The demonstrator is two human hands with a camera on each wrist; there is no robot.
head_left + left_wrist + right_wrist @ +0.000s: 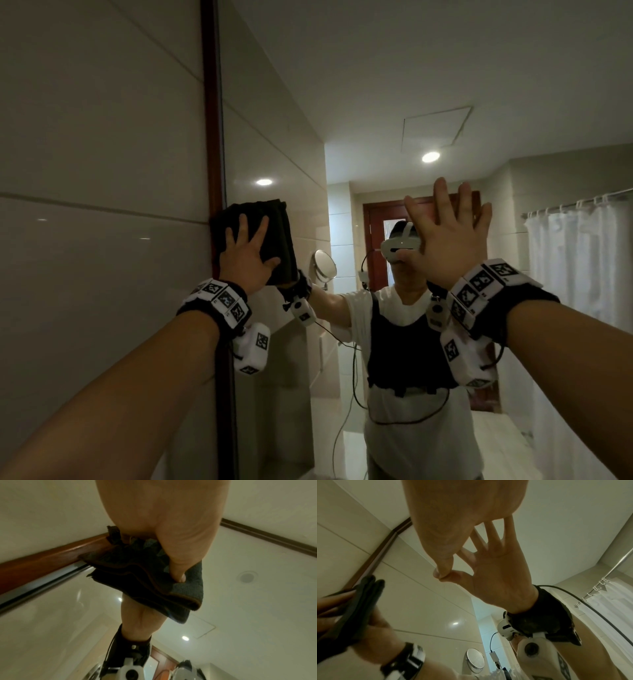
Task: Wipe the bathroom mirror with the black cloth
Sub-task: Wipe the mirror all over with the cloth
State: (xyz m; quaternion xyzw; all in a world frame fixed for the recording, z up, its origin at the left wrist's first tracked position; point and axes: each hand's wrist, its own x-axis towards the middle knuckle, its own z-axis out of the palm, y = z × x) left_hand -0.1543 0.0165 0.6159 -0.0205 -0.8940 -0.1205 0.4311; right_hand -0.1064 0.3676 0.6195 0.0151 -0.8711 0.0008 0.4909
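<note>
Left hand: your left hand [247,255] lies flat with fingers spread on the cloth [274,236], pressing it to the glass; in the left wrist view the thumb [178,573] digs into the folds, so the pad is pressed rather than gripped.
Right hand: your right hand [445,236] is spread wide and holds nothing; the right wrist view shows its fingertips meeting their reflection, so it rests on the glass as a brace.
Cloth: black, folded in several layers, sitting at the left edge of the mirror [376,85], partly over the wooden frame [211,137].
Progress: wiping is under way at the left edge. No streaks, marks or wet patches show on the glass, so I cannot tell which parts are already done. Judged from position alone, the wide span to the right and the glass above the cloth appear still to be covered.
Obstruction, near: your own right palm sits on the glass in the path of any rightward stroke, and may leave prints; you would need to lift it.
Obstruction, edge: the frame stands proud of the glass, so the cloth may ride up on it and miss the strip beside it.
Surroundings: tiled wall [102,171] left of the frame.
Reflected, far: round shaving mirror [325,264], curtain [582,260], wooden door [376,240], ceiling lamps. None of these hinders you.
</note>
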